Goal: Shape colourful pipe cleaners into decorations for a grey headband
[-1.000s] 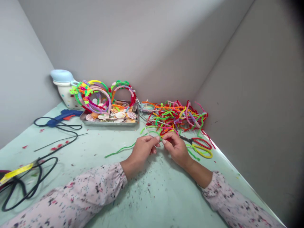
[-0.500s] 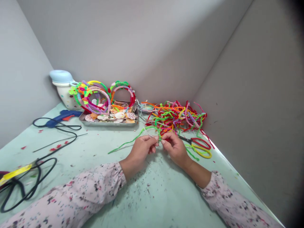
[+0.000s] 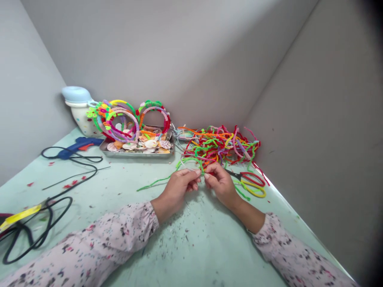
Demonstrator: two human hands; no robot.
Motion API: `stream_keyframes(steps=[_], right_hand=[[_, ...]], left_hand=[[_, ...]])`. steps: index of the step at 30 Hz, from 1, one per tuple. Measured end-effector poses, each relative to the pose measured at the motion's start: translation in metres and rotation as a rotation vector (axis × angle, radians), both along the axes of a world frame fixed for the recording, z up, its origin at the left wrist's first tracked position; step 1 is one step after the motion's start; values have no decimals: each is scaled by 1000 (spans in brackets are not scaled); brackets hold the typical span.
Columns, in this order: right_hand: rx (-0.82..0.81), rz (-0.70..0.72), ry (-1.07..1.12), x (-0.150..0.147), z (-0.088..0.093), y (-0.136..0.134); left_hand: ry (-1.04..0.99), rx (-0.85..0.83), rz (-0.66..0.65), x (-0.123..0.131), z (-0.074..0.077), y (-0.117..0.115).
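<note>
My left hand and my right hand meet above the pale green table, both pinched closed. Between their fingertips runs a green pipe cleaner whose long tail trails left over the table. It winds round a thin clear hoop held at the same spot. Just beyond my hands lies a tangled pile of coloured pipe cleaners. Red-and-yellow-handled scissors lie right of my right hand.
A metal tray of shells holds several pipe-cleaner-wrapped headbands at the back. A white and blue jar stands behind it. A blue glue gun and its black cord lie at the left. Grey walls enclose the corner.
My hands have shifted slightly away from me. The green pipe cleaner's tail lifted and swung, and now lies a little farther back on the table.
</note>
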State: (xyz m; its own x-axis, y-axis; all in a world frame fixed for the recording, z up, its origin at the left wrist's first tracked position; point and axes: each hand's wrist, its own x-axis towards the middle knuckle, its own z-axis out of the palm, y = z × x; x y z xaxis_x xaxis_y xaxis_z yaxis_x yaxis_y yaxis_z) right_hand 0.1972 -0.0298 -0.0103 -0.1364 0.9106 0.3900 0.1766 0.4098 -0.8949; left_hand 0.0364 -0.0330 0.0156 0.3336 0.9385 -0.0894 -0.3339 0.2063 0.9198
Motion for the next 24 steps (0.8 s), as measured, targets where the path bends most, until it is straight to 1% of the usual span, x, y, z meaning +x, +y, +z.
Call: stream_keyframes(steps=[4, 12, 17, 24], right_hand=[[-24, 7, 15, -1, 1, 0], [-79, 49, 67, 0, -3, 1], [-89, 58, 59, 0, -2, 0], [-123, 69, 40, 0, 0, 1]], left_hand=[[-35, -21, -12, -1, -2, 1], [-54, -21, -23, -1, -6, 3], [-89, -21, -31, -1, -5, 3], [-109, -13, -25, -1, -10, 5]])
